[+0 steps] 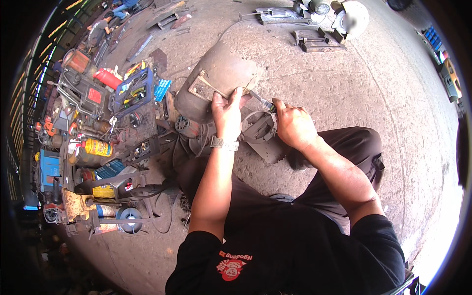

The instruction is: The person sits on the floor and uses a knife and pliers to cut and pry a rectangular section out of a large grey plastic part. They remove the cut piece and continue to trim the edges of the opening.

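Observation:
In front of me is a worn, grey-brown curved welding mask [223, 66] with a rectangular window frame. My left hand [227, 114] is closed on its near edge, thumb on the outer face. My right hand [296, 125] grips a narrow-bladed hand tool [259, 98] with a silver blade and a dark-and-green handle. The blade's tip reaches the mask's edge beside my left fingers; its exact kind is unclear. Under my hands are a ring-shaped dark part [260, 129] and a greasy machine part with a reddish housing [186, 126].
On the left are an open blue toolbox [132, 91], a red cylinder [107, 77], a yellow can [98, 147], a blue box [50, 167] and cables. A disc-bladed cut-off machine [351, 19] and metal frames [319, 42] stand at the far right. People [100, 32] crouch far left.

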### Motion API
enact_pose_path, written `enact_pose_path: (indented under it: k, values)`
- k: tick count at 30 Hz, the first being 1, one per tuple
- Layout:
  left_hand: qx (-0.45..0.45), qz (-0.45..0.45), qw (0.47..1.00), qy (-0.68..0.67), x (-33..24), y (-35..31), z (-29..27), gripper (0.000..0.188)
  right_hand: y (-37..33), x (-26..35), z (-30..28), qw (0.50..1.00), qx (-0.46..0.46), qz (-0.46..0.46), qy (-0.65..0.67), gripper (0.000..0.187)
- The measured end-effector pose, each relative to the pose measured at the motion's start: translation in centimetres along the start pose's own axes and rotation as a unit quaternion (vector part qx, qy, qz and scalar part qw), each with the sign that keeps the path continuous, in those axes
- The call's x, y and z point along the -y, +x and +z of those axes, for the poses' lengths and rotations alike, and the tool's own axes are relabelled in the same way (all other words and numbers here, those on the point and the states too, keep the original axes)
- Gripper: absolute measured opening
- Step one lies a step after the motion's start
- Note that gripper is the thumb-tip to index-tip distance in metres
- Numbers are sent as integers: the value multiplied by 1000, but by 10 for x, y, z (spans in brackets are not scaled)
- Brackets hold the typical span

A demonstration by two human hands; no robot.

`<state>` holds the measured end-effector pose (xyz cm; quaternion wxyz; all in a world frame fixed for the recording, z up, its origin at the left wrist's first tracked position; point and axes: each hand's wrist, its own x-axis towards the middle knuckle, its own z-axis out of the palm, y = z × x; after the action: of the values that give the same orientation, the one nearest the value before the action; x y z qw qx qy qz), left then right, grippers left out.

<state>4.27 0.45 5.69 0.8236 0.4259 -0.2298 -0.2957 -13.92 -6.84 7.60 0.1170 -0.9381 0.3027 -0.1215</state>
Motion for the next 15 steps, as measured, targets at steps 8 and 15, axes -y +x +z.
enact_pose_path:
  k: [8,15]
  values:
    - [-58,20,997,54,1,0,3,19,0,-1,6,992,-84,-54,-73,45]
    - [-61,51,991,110,6,1,-1,22,6,-4,5,989,-114,-63,-64,45]
